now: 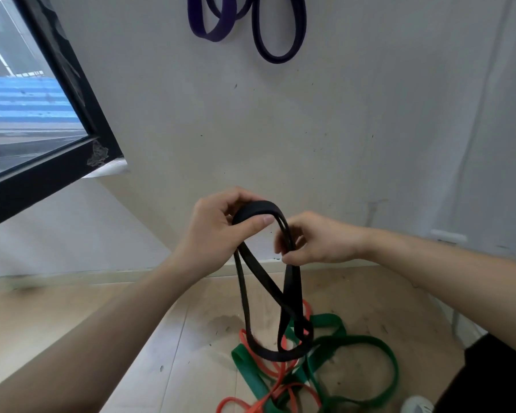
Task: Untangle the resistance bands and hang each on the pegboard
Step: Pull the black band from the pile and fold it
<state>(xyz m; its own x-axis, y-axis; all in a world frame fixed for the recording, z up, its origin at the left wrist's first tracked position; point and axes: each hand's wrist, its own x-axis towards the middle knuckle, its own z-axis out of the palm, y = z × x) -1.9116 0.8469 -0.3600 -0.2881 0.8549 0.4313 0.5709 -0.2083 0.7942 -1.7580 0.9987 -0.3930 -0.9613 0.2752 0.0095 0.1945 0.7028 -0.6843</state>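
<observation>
A person's left hand (218,234) curls thumb and fingers round the top bend of a black band (292,284), lifting it in front of a pale wall (340,129). Just to its right, the right hand (319,241) pinches two of the band's thin strands between thumb and fingertips, apparently to part the crossed loops. The height of the hold looks deliberate: the band's weight draws it down and shows where the strands cross. Its low end sags onto the wooden floor (131,338), touching a heap made up of a green band (379,345) and an orange band (242,335). Whether the black loop is threaded through that heap or only lies on it cannot be told. The green and orange bands overlap each other and run off the near edge of the view. On the far wall, purple bands (277,58) hang, their tops and whatever holds them cut off above, so no pegboard is visible. A dark-framed window (27,108) fills the left. At near right, a white shoe (417,405) and dark clothing show only in part.
</observation>
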